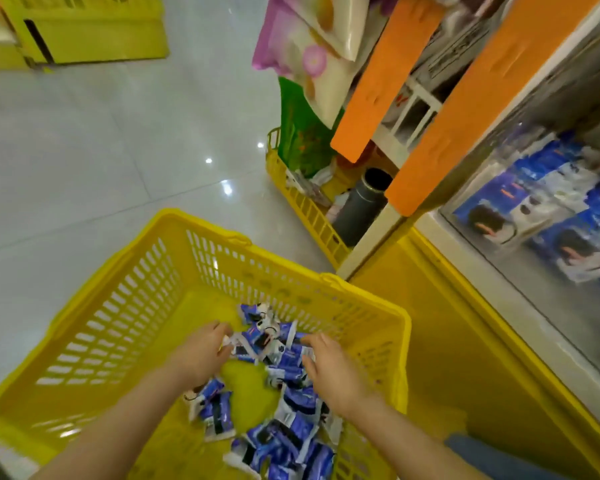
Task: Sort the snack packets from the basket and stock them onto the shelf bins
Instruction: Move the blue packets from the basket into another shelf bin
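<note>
A yellow plastic basket (125, 306) stands on the floor below me with several blue and white snack packets (284, 431) scattered on its bottom. My left hand (201, 355) reaches into the pile, its fingers curled onto a packet's white edge (238, 341). My right hand (329, 365) lies over the packets on the right side, fingers bent down among them; what it holds, if anything, is hidden. On the right, a clear-fronted shelf bin (548, 216) holds more blue and white packets.
Orange shelf strips (385, 74) and the yellow shelf base (465, 341) stand to the right. A second yellow basket (305, 206) with a dark cylinder and bags sits by the shelf. Another yellow crate (84, 29) is far left on the glossy tiled floor.
</note>
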{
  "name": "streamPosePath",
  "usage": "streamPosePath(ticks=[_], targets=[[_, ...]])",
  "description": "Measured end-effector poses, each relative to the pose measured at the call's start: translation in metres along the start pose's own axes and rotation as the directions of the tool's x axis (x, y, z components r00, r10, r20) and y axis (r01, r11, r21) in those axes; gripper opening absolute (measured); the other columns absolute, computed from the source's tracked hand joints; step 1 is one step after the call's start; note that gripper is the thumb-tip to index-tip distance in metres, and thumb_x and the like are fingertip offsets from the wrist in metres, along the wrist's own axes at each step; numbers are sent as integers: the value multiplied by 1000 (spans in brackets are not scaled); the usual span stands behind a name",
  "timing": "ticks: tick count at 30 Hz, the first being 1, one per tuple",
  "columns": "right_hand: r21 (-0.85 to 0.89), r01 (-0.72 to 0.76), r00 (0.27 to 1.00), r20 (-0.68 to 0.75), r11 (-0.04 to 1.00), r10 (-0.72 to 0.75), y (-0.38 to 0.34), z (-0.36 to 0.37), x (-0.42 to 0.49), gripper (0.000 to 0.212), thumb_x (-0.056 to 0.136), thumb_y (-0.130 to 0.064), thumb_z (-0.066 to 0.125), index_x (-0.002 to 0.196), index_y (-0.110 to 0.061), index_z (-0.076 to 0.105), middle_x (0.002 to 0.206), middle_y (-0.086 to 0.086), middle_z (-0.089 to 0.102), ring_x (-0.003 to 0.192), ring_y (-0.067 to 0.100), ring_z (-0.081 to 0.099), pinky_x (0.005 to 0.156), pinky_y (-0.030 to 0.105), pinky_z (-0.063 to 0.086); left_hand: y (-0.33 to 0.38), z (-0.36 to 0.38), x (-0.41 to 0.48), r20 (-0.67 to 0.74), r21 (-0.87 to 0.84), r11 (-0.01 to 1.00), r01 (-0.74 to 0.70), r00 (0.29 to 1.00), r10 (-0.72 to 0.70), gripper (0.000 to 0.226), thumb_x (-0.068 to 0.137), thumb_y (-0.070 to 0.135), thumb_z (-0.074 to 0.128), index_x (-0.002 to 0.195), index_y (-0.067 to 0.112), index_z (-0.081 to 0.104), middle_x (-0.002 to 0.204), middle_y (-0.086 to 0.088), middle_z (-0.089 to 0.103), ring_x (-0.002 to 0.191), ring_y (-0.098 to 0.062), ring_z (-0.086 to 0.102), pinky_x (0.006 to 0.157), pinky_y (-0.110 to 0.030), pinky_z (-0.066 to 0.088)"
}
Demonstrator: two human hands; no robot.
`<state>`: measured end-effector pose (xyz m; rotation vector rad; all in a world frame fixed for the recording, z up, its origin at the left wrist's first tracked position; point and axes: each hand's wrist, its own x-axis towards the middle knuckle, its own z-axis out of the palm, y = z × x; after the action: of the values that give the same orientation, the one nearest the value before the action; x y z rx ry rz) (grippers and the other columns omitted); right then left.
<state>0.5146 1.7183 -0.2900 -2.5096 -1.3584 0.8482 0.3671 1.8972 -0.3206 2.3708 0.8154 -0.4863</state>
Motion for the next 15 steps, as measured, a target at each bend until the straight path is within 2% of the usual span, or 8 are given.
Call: streamPosePath(ticks=[3,6,8,12,15], targets=[[20,-52,987,155,998,48,10,40,21,43,100,-26,40,141,-18,33,143,3,36,129,20,37,103,32,33,-34,21,8,141,-37,992,117,984,-111,41,99,29,43,136,14,35,143,-8,37,129,-24,40,100,-30,33],[1,-99,960,262,995,95,18,66,34,47,99,-25,44,143,-16,29,147,6,32,135,23,30,110,34,28,-55,36,14,258,-108,970,219,948,-185,48,98,29,45,139,10,32,145,-9,34,130,-23,39,100,-26,33],[-26,-103,950,294,994,106,21,77,41,47,98,-26,47,141,-15,32,144,7,34,134,24,32,110,34,28,-63,44,17,308,-175,947,268,929,-206,49,96,26,50,138,8,33,142,-11,37,125,-23,43,97,-27,36],[-102,-84,965,240,991,106,22,88,50,42,96,-32,49,135,-17,39,134,4,40,124,22,40,103,32,33,-71,60,25,368,-241,921,306,907,-205,45,89,20,61,127,4,43,126,-15,52,108,-24,53,87,-31,42],[-152,-48,963,256,987,87,23,91,55,43,95,-37,49,132,-17,42,133,4,42,125,21,37,104,32,31,-70,72,27,422,-249,922,296,890,-172,45,84,25,69,117,4,46,108,-11,55,89,-16,49,72,-28,40]])
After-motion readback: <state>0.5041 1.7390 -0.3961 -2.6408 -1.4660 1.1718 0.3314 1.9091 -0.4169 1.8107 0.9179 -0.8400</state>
